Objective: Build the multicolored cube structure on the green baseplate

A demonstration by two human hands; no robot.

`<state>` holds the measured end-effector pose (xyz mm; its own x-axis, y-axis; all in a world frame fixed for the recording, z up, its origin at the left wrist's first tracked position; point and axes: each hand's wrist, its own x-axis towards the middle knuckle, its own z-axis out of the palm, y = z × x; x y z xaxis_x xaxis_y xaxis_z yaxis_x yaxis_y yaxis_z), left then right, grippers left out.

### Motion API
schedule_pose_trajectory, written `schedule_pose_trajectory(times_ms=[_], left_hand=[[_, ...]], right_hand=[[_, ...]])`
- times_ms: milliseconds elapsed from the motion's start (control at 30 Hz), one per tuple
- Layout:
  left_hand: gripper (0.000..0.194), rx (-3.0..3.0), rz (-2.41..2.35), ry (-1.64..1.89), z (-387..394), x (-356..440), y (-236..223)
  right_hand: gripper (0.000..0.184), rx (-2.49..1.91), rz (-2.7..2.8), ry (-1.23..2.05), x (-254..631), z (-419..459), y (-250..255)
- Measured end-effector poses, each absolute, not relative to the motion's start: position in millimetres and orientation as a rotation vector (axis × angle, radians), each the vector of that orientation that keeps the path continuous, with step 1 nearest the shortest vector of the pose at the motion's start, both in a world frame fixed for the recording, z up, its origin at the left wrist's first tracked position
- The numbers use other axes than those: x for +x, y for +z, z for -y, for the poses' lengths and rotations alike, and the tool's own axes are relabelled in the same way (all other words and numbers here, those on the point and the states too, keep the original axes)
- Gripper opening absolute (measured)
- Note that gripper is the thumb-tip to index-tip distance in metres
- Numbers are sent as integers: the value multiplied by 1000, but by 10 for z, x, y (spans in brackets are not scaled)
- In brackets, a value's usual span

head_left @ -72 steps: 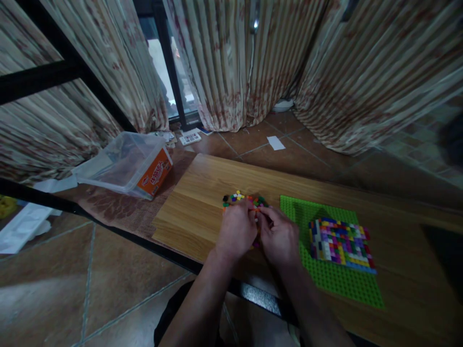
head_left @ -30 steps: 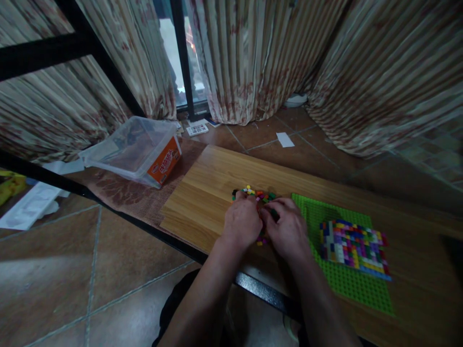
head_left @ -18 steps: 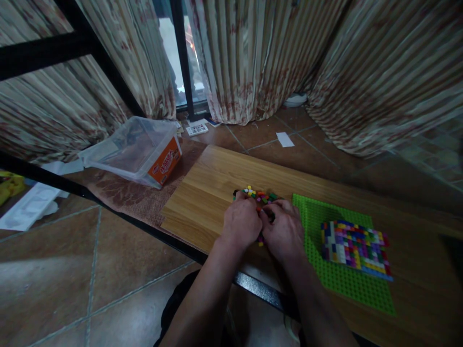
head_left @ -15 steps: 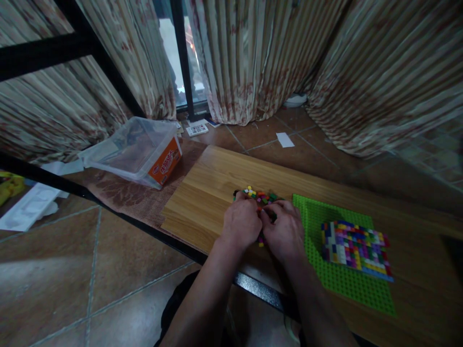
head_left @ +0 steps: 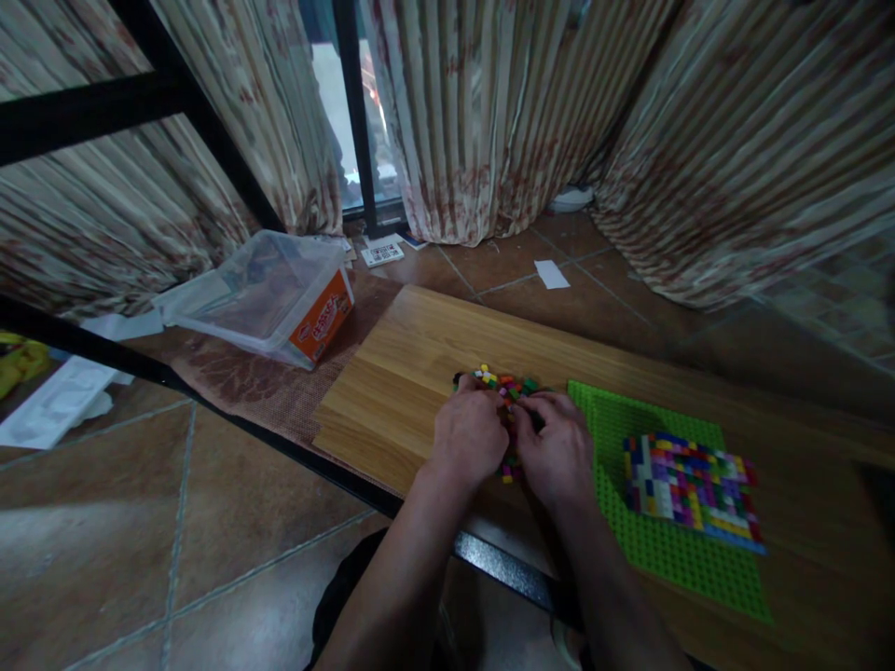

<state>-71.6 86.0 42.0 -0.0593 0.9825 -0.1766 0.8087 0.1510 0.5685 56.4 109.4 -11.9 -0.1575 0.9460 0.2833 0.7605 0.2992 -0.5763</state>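
Observation:
A loose pile of small coloured toy bricks (head_left: 510, 384) lies on the wooden board, partly covered by both hands. Over the left side of the pile is my left hand (head_left: 470, 431), its fingers curled down and mostly hidden behind its back. Close beside it, my right hand (head_left: 557, 445) has thumb and forefinger pinched among the bricks; whatever sits between them is too small to make out. To the right, a multicoloured brick build (head_left: 695, 486) stands on a green studded baseplate (head_left: 699, 578), with neither hand touching it.
The wooden board (head_left: 412, 345) rests on a table with a black metal edge (head_left: 503, 564). At its left stands a clear plastic bin (head_left: 266, 289) with an orange label, on a brown patterned mat (head_left: 258, 396). Beyond are tiled floor, papers (head_left: 551, 274) and long curtains (head_left: 489, 121).
My right thumb and fingertips have drawn slightly to the right, away from my left hand, showing more bricks between them. My left hand stays nearly in place.

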Motion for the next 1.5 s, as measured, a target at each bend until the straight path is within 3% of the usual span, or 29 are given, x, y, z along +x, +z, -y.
schedule_pose_trajectory(times_ms=[467, 1100, 1500], left_hand=[[32, 1613, -1996, 498, -866, -706, 381], [26, 1689, -2013, 605, -885, -706, 373], [29, 1694, -2034, 604, -905, -657, 393]], right_hand=[[21, -1587, 1956, 272, 455, -1088, -135], [24, -1295, 2035, 466, 616, -1126, -28], [27, -1434, 1974, 412, 549, -1058, -76]])
